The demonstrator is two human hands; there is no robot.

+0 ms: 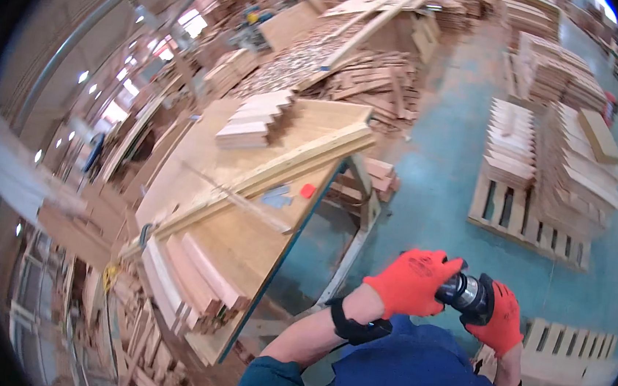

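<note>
Gloved left hand [415, 279] closed over one end of a black cylindrical tool with a silvery collar [469, 290]; gloved right hand [501, 321] wrapped about the other end, its fingers partly hidden; tool in front of the body, above the green-blue floor [426, 196], exact kind unclear; black band on each wrist, blue garment [411, 371] just below; slatted wooden pallet [572, 337] at lower right; to the left, a workbench [265, 237] with long pinkish boards [203, 272] side by side on its near end; across the bench top a long pale timber beam [274, 169], a thin strip crossing it; just beyond the strip, grey flat pieces [276, 196] and a small red block [308, 191]; past the beam, a stepped stack of boards [254, 120]; at right, well apart, board stacks [512, 141] on pallets; farther off, a heap of wood pieces [377, 81].
</note>
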